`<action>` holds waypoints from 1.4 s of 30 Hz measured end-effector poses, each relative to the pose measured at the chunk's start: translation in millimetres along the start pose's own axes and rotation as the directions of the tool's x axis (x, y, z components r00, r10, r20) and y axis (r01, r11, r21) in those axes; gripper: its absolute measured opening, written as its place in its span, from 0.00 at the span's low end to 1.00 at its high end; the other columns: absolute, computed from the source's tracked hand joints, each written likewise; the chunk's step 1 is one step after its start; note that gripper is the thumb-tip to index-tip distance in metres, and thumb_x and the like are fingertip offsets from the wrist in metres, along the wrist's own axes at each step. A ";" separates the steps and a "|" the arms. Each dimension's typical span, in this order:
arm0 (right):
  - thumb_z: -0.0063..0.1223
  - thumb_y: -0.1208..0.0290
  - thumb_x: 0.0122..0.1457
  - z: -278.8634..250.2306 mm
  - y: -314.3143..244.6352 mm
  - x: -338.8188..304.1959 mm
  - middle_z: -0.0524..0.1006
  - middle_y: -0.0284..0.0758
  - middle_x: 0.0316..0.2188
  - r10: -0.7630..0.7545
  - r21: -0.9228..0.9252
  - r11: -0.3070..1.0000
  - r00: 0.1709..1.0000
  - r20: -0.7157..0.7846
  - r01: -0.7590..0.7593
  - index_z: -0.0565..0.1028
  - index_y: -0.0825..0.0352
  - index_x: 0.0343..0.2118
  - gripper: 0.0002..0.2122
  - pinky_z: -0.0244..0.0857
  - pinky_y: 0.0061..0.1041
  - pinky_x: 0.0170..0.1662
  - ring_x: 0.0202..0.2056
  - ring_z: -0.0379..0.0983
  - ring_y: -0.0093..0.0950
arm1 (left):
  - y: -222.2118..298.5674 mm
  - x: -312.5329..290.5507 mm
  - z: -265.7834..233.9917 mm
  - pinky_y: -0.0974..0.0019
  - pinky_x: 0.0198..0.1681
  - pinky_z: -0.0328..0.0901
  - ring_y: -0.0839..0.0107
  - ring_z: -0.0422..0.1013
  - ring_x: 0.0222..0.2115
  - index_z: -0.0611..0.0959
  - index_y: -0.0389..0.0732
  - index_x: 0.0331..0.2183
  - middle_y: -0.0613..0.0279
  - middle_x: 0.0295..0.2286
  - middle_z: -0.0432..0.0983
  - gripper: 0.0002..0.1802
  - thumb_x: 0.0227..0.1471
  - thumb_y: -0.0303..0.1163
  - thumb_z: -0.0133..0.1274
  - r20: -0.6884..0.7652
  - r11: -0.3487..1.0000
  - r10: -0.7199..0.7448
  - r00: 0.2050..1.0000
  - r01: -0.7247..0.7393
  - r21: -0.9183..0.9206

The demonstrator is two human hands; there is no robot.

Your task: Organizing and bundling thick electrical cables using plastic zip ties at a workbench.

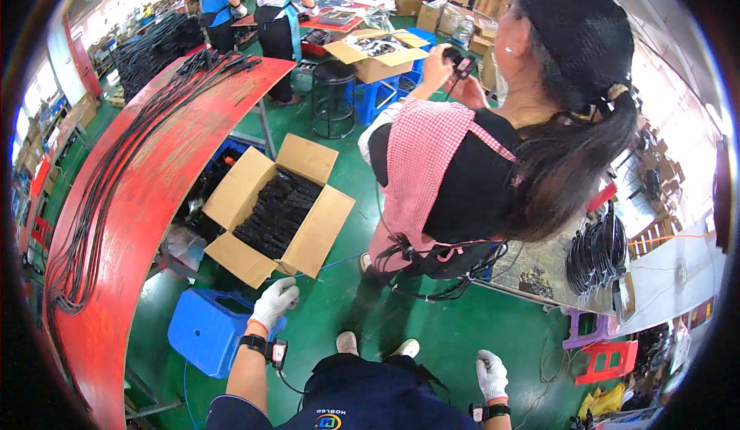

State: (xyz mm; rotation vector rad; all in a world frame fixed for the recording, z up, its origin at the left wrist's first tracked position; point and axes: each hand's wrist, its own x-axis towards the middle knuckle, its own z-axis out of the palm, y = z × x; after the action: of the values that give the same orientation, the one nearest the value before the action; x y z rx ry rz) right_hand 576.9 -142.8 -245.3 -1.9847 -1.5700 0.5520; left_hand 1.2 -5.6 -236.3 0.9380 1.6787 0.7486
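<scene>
My left hand (275, 303), in a white knit glove, hangs in the air beside a blue plastic stool (202, 336), its fingers loosely curled with nothing visible in them. Lower right, my right hand (491, 374) wears the same kind of glove; it is also curled, holds nothing I can see and hovers over the green floor. Just beyond my left hand stands an open cardboard box (320, 233) packed with black bundled parts (279, 210). Each wrist carries a black strap with a small device.
A co-worker (455, 160) stands close ahead, holding a small black corded device (465, 66). Long black cables (100, 176) lie on the red table (146, 206) at left. At right are coiled black cables (597, 253) and a red stool (607, 362). Others work farther back.
</scene>
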 end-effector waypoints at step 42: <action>0.48 0.56 0.65 -108.2 55.4 -183.8 0.78 0.42 0.43 0.601 0.247 0.799 0.711 -0.365 -0.548 0.75 0.60 0.49 0.16 0.71 0.36 0.47 0.44 0.75 0.43 | 160.5 -36.0 416.6 0.67 0.44 0.67 0.70 0.73 0.39 0.78 0.36 0.50 0.57 0.40 0.78 0.24 0.58 0.44 0.54 0.948 0.663 -0.058 0.312 -0.698 0.271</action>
State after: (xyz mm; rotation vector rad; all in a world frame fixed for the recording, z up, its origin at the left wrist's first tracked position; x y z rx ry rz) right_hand 642.2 -348.5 -200.5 -2.2960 -0.6115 0.3828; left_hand 443.2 58.1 -201.5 1.8581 0.6019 -0.2713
